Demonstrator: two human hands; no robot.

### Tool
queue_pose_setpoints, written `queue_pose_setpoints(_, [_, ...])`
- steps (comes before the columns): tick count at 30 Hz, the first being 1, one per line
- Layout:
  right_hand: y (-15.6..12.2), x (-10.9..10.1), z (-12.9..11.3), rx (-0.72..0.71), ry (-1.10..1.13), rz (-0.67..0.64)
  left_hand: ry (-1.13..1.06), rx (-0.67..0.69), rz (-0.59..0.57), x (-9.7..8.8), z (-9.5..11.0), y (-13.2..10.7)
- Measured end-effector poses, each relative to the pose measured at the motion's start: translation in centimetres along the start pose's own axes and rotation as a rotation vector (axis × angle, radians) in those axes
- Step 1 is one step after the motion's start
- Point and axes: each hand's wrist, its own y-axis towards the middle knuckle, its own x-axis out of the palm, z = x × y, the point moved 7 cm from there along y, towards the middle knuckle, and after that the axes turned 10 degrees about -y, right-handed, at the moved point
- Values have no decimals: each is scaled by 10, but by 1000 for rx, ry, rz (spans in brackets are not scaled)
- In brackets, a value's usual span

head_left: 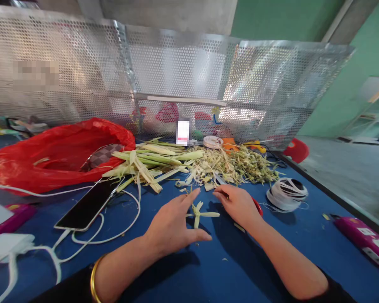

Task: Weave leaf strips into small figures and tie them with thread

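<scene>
My left hand point(173, 223) is open, its thumb and fingers spread around a small star-shaped piece of pale green leaf strips point(197, 213). That piece seems to lie on the blue table, without a clear grip on it. To the right, my right hand point(240, 206) is closed low over the table on scissors point(257, 206). Their red handle shows beside the hand, and a grey blade seems to point forward past the fingers. Just beyond both hands lie a heap of cut leaf bits point(214, 164) and a bundle of long pale green leaf strips point(154, 158).
A red plastic bag point(60, 168) stands at left behind a phone point(88, 206) with white cables. At right are a spool of white string point(286, 195) and a purple device point(363, 240). A perforated metal screen point(183, 63) closes off the table's back.
</scene>
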Motion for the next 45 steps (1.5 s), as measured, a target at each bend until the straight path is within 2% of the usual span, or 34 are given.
queue_pose_setpoints(2, [0, 6, -1, -14, 25, -36, -45, 48, -18, 3, 4, -1])
queue_pose_setpoints(4, [0, 9, 0, -23, 41, -61, -107, 104, 22, 0, 9, -1])
queue_pose_setpoints(8, [-2, 13, 4, 0, 34, -84, -277, 253, 267, -22, 17, -6])
queue_pose_setpoints(11, [-3, 15, 6, 11, 33, -88, -323, 268, 386, -31, 16, -8])
queue_pose_setpoints(15, [-3, 15, 4, -13, 36, -81, -285, 211, 414, -31, 10, -3])
queue_pose_setpoints(18, [-3, 13, 4, -12, 26, -79, -168, 130, 457, -41, -2, 3])
queue_pose_setpoints(20, [-3, 13, 5, -2, 16, -81, -17, 72, 530, -58, -13, 8])
queue_pose_setpoints(24, [-3, 13, 3, -20, 28, -83, 419, -19, 688, -107, -40, 18])
queue_pose_setpoints(26, [-3, 13, 1, -30, 32, -84, 550, -169, 741, -131, -63, 21])
queue_pose_setpoints(28, [-4, 13, 0, -37, 29, -85, 581, -315, 720, -146, -87, 23])
queue_pose_setpoints(30, [-4, 13, -1, -44, 25, -86, 572, -368, 659, -152, -101, 25])
queue_pose_setpoints(32, [-4, 12, -2, -43, 24, -82, 570, -370, 637, -152, -105, 25])
queue_pose_setpoints(34, [-3, 12, -2, -38, 24, -75, 575, -356, 646, -152, -103, 24])
queue_pose_setpoints(36, [-3, 11, -3, -37, 27, -66, 572, -290, 702, -152, -93, 22])
queue_pose_setpoints(39, [-2, 10, -3, -42, 43, -38, 435, -79, 874, -154, -70, 17])
queue_pose_setpoints(41, [-1, 8, -3, -45, 64, -12, 165, 16, 955, -151, -61, 14])
queue_pose_setpoints(43, [0, 5, -4, -41, 103, 17, -241, 35, 947, -142, -58, 16])
queue_pose_setpoints(45, [1, 2, -5, -25, 202, 38, -689, 16, 840, -123, -50, 23])
